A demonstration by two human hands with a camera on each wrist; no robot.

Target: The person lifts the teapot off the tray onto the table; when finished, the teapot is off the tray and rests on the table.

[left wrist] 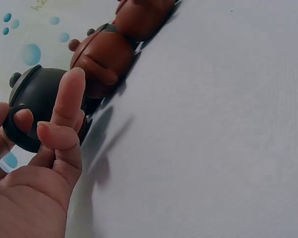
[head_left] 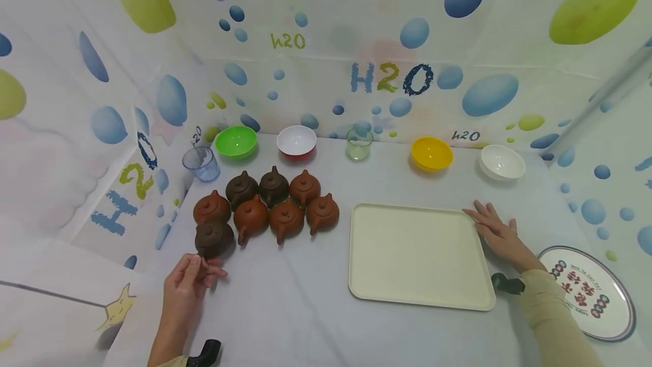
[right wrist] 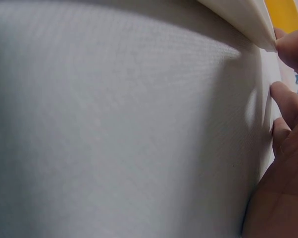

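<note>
At the left, my left hand (head_left: 189,280) pinches the handle of a dark brown teapot (head_left: 214,239). The left wrist view shows a fingertip inside the looped handle (left wrist: 13,130) of that teapot (left wrist: 37,99), with other fingers raised beside it. Behind it are reddish-brown teapots (head_left: 287,218) and two more dark teapots (head_left: 274,186), grouped close together. My right hand (head_left: 499,237) lies at the far right corner of a cream tray (head_left: 417,256), fingers fairly straight. In the right wrist view, one fingertip (right wrist: 291,49) touches the tray's rim (right wrist: 245,20); the other fingers are on the cloth.
Along the back stand a blue glass (head_left: 201,164), a green bowl (head_left: 236,142), a red-and-white bowl (head_left: 296,141), a greenish glass (head_left: 359,145), a yellow bowl (head_left: 432,153) and a white bowl (head_left: 501,162). A printed oval plate (head_left: 613,299) lies right, partly behind my right sleeve.
</note>
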